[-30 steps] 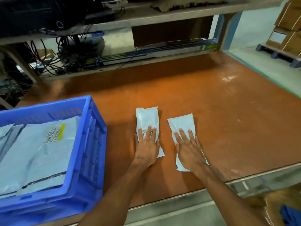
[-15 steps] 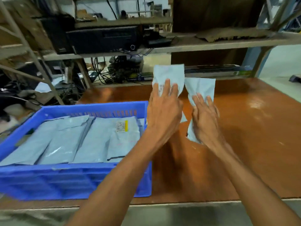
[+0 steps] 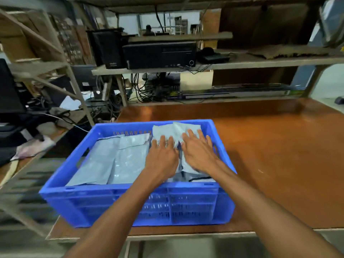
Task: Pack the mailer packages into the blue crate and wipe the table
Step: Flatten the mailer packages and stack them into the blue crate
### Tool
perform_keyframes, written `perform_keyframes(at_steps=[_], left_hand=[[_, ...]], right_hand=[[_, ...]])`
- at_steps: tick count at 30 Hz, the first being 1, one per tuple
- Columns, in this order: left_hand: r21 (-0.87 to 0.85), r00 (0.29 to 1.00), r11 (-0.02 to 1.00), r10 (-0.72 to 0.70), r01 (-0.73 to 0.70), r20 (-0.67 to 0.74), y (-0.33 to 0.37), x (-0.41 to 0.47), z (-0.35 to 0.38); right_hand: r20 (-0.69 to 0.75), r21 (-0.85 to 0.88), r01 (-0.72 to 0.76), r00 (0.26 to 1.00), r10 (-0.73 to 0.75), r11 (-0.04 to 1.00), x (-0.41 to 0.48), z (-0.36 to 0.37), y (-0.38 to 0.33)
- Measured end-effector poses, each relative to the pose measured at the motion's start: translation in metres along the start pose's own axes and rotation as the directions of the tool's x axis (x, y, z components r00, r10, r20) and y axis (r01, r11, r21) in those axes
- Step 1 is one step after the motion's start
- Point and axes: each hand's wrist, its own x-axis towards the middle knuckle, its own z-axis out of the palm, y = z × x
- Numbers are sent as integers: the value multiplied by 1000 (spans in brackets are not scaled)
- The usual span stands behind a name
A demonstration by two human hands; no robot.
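Both hands were over the right half of the blue crate [image 3: 128,187], and each had a packet of its own! The left hand [image 3: 161,157] lay flat on the left small mailer [image 3: 162,131]. The right hand [image 3: 199,153] lay flat on the right small mailer [image 3: 187,127]. The two packets sat side by side, seeming to overlap a little at their inner edges.

Fingers on both hands were straight and spread, tips pointing at the crate's far wall. The thumbs I could not make out (tucked under or just hidden, no telling from where I stood), so I judged it a press from above and not a pinch.

Here was the thing that mattered: each packet ran lengthwise away from the person. The far end showed beyond the fingertips and reached about to the far wall, while the near part was mostly covered by the hand. So the packets lay under and ahead of the fingers, with neither hand nearer than the other. They sat on top of the big grey mailers [image 3: 111,161] lying flat across the crate floor.

My guess: the packets wanted pushing down flat, then both hands lifting up and back toward the body. After that, the brown table [image 3: 275,155] to the right would need its wipe.
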Motion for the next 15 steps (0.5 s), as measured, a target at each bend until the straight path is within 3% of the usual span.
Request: perform_keyframes(at_steps=[3, 5, 9, 15], left_hand=[[-139, 982, 988, -41, 68, 186, -10, 18, 41], [-204, 972, 972, -69, 117, 225, -12, 22, 57], [-363, 938, 898, -132, 250, 319, 0, 9, 38], [-340, 923, 901, -142, 270, 357, -2, 4, 28]], right_hand=[[217, -55, -76, 972, 86, 996, -2, 13, 7], [285, -118, -80, 952, 110, 990, -5, 16, 10], [349, -195, -79, 926, 144, 978, -5, 18, 14], [362, -232, -74, 919, 157, 970, -6, 19, 12]])
